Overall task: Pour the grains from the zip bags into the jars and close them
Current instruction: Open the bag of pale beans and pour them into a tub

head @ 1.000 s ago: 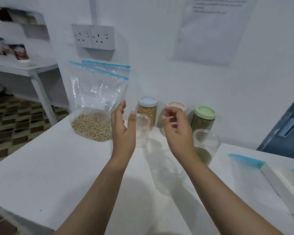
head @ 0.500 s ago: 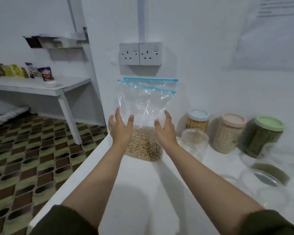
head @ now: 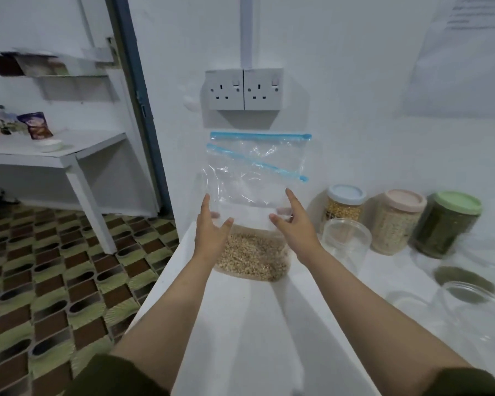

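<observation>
Both hands reach to the zip bag of grains standing at the far left of the white table: the left hand and right hand flank it with fingers spread wide, fingertips at the plastic. Just right of the bag stands an open empty jar, with three lidded jars against the wall behind.

Looking like a plain home pantry corner: lidded grain jars are sitting on a white counter under double wall sockets, with patterned floor tiles (very retro) and snack packets on a side shelf.
</observation>
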{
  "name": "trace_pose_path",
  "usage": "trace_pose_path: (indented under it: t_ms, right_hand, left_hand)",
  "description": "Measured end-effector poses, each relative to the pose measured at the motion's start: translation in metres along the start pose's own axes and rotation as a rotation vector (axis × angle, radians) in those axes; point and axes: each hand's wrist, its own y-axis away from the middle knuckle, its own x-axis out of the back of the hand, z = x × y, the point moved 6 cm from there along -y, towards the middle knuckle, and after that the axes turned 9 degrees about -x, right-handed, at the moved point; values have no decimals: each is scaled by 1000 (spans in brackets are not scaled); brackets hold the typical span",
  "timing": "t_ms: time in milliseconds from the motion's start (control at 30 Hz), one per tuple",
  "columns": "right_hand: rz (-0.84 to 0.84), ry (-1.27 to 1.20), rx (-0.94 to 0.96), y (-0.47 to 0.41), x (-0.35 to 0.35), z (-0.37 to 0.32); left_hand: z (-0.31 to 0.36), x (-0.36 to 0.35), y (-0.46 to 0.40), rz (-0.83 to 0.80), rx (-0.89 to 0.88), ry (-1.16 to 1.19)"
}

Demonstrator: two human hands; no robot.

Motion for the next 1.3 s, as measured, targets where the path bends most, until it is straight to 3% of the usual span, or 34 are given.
trace_pose_path:
  t_ms: [167, 467, 800, 1067, 1133, 1233, 1300]
  right_hand:
    - [50, 16, 62, 17, 18, -5]
    - [130, 103, 232, 81, 80, -22]
    - [209, 99, 223, 169, 186, 1]
    - [168, 92, 269, 208, 237, 4]
    - [138, 78, 267, 213, 239, 6]
    - [91, -9, 239, 214, 237, 3]
    - [66, -60, 281, 215, 236, -7]
  left_hand:
    - [7, 5, 26, 83, -39, 67]
    - [55, -10, 112, 85, -10, 233]
    - [115, -60, 215, 79, -41, 334]
    - [135, -85, 270, 55, -92, 395]
    - [133, -85, 276, 52, -116, 308]
    - [130, -82, 280, 143, -164, -228]
    - [141, -87, 281, 187, -229, -429]
